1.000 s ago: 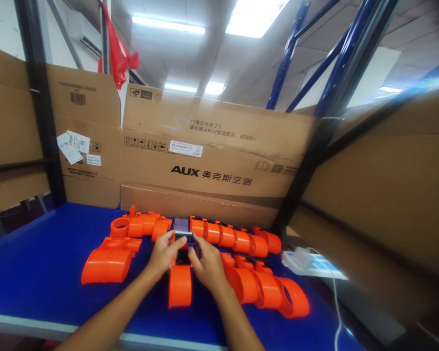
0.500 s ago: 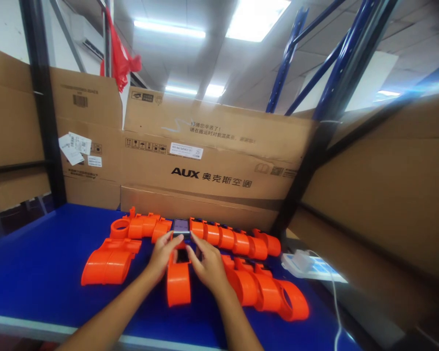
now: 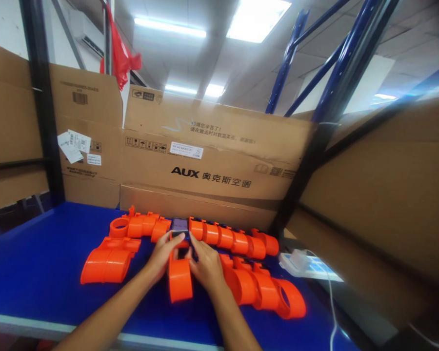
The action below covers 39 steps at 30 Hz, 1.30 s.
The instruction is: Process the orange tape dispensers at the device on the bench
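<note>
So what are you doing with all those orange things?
A person is working at a blue table covered in orange plastic ring-shaped parts. Both the left hand and the right hand grip one orange piece between them, at its far end. A long chain of joined orange rings lies behind, with a phone set in its middle.

An orange plastic ring segment (image 3: 180,279) lies on its side between your left hand (image 3: 163,254) and right hand (image 3: 205,263), touching both. Your fingertips meet at its far end, just short of a small lit phone (image 3: 180,224).
</note>
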Motion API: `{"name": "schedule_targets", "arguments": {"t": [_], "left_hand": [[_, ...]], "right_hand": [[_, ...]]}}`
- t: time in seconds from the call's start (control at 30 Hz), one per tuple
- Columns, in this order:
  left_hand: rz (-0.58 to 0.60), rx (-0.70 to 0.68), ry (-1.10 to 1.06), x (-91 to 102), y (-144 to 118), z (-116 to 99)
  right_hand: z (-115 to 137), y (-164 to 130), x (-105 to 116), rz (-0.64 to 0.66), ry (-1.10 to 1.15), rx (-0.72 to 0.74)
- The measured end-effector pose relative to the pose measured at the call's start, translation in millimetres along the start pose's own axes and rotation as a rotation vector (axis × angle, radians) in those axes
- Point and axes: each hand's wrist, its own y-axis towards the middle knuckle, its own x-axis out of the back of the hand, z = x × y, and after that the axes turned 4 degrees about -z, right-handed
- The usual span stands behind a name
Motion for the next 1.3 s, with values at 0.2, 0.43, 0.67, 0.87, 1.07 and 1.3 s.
{"name": "schedule_targets", "arguments": {"t": [0.2,0.43,0.67,0.87,1.07,1.3], "left_hand": [[0.020,0.036,0.032,3.7,5.0,5.4],[0.058,0.050,0.010,3.8,5.0,2.9],[0.055,-0.002,0.090,6.1,3.4,-1.2],[0.076,-0.098,0.205,7.1,1.5,-0.3],[0.100,-0.173,0.272,1.5,-3.0,-5.0],[0.239,-0.093,0.233,8.3,-2.4,-6.5]], "right_hand": [[-1.3,0.4,-1.3,-0.057,0.010,0.018],[2.1,-1.0,-1.5,-0.054,0.037,0.018],[5.4,4.1,7.9,-0.030,0.085,-0.008],[4.3,5.6,10.0,-0.057,0.161,-0.123],[7.7,4.1,5.8,-0.083,0.190,-0.176],[9.9,11.8,20.2,-0.168,0.285,-0.300]]}}
